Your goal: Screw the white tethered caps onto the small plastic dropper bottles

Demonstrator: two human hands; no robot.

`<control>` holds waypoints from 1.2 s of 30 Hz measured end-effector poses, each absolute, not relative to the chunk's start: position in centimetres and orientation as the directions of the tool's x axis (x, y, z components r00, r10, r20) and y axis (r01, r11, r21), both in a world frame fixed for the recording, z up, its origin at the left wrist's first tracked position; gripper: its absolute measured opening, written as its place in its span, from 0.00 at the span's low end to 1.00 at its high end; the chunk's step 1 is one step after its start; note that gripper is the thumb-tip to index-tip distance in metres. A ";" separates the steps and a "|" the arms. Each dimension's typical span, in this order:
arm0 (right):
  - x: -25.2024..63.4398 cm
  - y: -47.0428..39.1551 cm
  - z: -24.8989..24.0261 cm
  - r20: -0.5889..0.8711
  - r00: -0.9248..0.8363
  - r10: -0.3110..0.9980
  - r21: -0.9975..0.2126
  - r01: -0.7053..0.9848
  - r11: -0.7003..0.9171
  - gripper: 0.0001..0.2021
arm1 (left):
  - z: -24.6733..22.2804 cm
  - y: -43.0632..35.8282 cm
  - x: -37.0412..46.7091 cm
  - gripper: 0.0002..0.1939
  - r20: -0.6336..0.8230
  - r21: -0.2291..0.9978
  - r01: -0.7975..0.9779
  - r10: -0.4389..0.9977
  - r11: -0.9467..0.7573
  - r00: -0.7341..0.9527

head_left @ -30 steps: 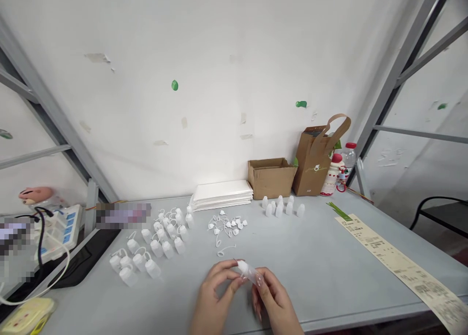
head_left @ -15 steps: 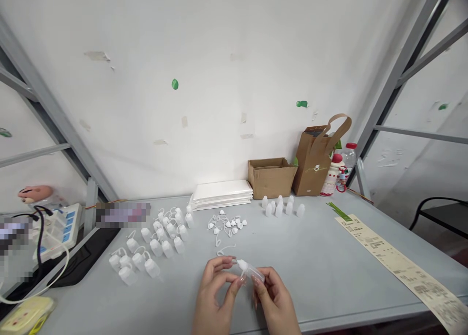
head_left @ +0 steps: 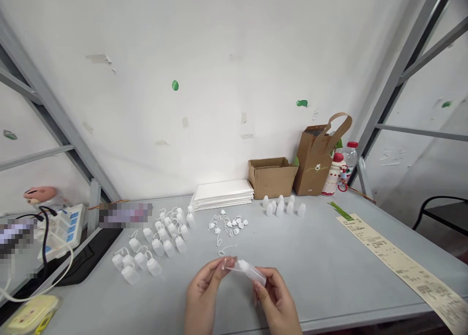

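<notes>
A small translucent squeeze bottle (head_left: pixel 256 273) with a white tip lies tilted in my right hand (head_left: pixel 276 296), its fingers closed round the lower end. From the bottle's neck a thin white cap strap (head_left: pixel 236 268) stretches leftward. My left hand (head_left: pixel 207 288) pinches the far end of that strap; its fingertips hide what is there. Just beyond my hands are loose white caps with curly straps (head_left: pixel 234 224), one lying nearer on its own. Several capped bottles (head_left: pixel 168 248) stand in a group to the left. Bottles without straps (head_left: pixel 280 209) stand at the back right.
Along the wall are a stack of white boxes (head_left: pixel 223 194), an open cardboard box (head_left: pixel 273 181), a brown paper bag (head_left: pixel 310 164) and drink bottles (head_left: pixel 332 174). A long printed paper strip (head_left: pixel 395 262) runs down the right. A power strip (head_left: pixel 71 225) with cables occupies the left.
My left hand has shifted left, drawing the strap out from the bottle's neck, and its fingers have closed together. My right hand keeps the bottle in nearly the same place.
</notes>
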State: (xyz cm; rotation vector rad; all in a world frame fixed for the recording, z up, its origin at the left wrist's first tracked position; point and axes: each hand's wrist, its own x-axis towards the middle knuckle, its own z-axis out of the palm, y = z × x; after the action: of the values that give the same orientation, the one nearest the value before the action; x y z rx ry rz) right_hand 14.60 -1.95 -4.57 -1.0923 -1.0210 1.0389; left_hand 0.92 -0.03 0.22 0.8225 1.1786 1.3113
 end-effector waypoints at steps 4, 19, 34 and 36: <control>14.5 -2.0 -5.0 0.122 0.146 0.982 -0.986 -0.094 0.137 0.18 | -0.1 0.2 1.1 0.18 -0.195 0.832 -0.539 0.979 0.130 -0.066; 14.6 -2.1 -5.4 0.163 0.101 0.981 -0.986 0.030 0.161 0.16 | -0.2 0.1 1.0 0.19 -0.145 0.790 -0.574 0.975 0.217 0.169; 14.5 -2.1 -5.5 0.186 0.114 0.976 -0.982 0.063 0.180 0.17 | 0.0 0.1 0.9 0.16 -0.161 0.808 -0.548 0.975 0.218 0.151; 14.5 -2.1 -5.7 0.198 0.112 0.974 -0.979 0.077 0.190 0.17 | 0.1 0.1 0.9 0.17 -0.167 0.811 -0.543 0.976 0.217 0.141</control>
State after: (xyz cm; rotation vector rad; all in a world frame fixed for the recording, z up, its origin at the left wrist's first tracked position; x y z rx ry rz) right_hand 14.50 -2.13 -5.66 -1.1649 -1.2543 0.9463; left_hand 0.92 0.11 0.07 0.6737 0.8020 1.2243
